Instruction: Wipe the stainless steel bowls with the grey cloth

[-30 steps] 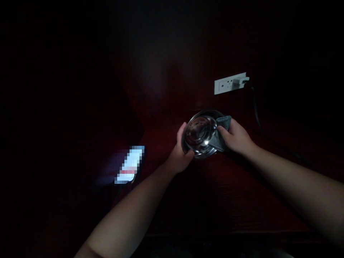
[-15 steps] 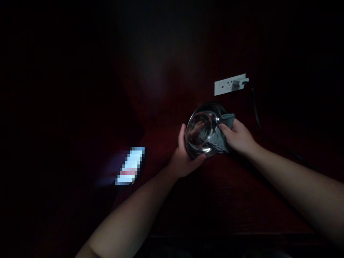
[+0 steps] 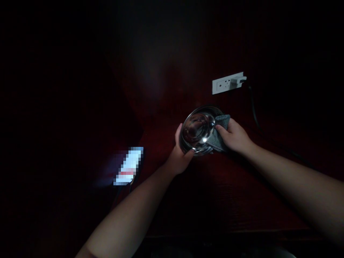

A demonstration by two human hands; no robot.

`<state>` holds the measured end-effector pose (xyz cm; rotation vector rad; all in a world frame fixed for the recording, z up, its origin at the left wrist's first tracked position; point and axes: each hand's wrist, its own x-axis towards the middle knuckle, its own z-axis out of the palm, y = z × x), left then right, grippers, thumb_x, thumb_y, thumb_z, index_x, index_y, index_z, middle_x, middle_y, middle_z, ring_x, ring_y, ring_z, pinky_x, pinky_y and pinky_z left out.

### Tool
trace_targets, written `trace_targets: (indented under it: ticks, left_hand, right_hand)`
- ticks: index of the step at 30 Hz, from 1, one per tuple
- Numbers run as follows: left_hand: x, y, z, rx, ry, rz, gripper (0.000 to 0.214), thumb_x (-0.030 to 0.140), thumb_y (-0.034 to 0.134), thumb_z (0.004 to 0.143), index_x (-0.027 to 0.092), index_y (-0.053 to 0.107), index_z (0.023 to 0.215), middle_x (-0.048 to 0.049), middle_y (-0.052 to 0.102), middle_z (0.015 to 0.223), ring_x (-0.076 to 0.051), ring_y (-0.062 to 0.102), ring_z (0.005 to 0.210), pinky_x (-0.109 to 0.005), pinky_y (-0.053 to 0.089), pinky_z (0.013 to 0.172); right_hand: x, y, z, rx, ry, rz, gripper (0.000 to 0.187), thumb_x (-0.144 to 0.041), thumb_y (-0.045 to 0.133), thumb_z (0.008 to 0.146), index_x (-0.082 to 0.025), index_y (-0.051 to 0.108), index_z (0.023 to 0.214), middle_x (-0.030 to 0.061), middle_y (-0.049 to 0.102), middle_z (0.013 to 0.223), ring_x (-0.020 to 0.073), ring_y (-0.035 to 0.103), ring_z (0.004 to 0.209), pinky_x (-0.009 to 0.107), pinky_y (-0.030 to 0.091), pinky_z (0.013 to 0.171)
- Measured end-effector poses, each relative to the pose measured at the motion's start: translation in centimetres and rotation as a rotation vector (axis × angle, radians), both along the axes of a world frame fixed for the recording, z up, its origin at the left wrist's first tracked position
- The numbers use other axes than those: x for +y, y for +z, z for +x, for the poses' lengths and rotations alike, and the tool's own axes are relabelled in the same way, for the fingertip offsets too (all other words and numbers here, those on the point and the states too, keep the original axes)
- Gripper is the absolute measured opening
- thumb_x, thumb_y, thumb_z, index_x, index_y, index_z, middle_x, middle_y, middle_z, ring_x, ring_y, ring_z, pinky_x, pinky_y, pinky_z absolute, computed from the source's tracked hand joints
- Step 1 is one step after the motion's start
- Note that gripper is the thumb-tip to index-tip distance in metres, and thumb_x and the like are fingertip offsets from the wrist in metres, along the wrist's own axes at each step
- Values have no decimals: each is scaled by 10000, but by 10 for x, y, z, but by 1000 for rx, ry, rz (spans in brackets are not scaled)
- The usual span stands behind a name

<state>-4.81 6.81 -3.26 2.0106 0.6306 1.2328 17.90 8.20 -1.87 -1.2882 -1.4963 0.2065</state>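
In dim light I hold a shiny steel bowl [image 3: 197, 129] tilted toward me above a dark red wooden table [image 3: 231, 193]. My left hand [image 3: 179, 154] grips the bowl's lower left rim, thumb over the edge. My right hand [image 3: 234, 136] pinches a grey cloth [image 3: 218, 135] and presses it against the bowl's right side and rim.
A lit phone [image 3: 128, 166] lies on the table to the left, with a cable at its lower end. A white wall socket [image 3: 225, 83] with a plugged-in charger sits behind the bowl; its dark cable [image 3: 254, 111] runs down to the right. The surroundings are too dark to make out.
The bowl tipped up more steeply half a second ago and has now dropped back, tilted lower and slightly left. The cloth hand followed along the right rim.
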Motion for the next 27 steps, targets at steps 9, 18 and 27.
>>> trace_targets:
  ticks: [9, 18, 27]
  left_hand:
    - [-2, 4, 0, 25, -31, -30, 912, 219, 573, 836, 234, -25, 1524, -149, 332, 1548, -298, 346, 1417, -513, 264, 1179]
    - [-13, 17, 2, 24, -72, 1, 875, 223, 545, 852, 217, -21, 1520, -150, 223, 1595, -283, 231, 1471, -493, 174, 1213]
    - [-9, 8, -2, 120, -13, 37, 972, 345, 618, 845, 199, -60, 1526, -187, 317, 1547, -334, 306, 1437, -550, 244, 1185]
  right_hand:
    - [0, 1, 1, -9, -13, -3, 230, -317, 550, 830, -199, 603, 1020, 113, 699, 1043, 312, 656, 968, 511, 500, 893]
    - [-3, 3, -1, 1, -11, 23, 261, -311, 544, 827, -188, 616, 1045, 118, 699, 1049, 322, 653, 983, 536, 490, 905]
    - [1, 1, 3, -9, -6, 19, 272, -322, 555, 824, -204, 608, 1064, 111, 701, 1067, 323, 655, 997, 535, 500, 904]
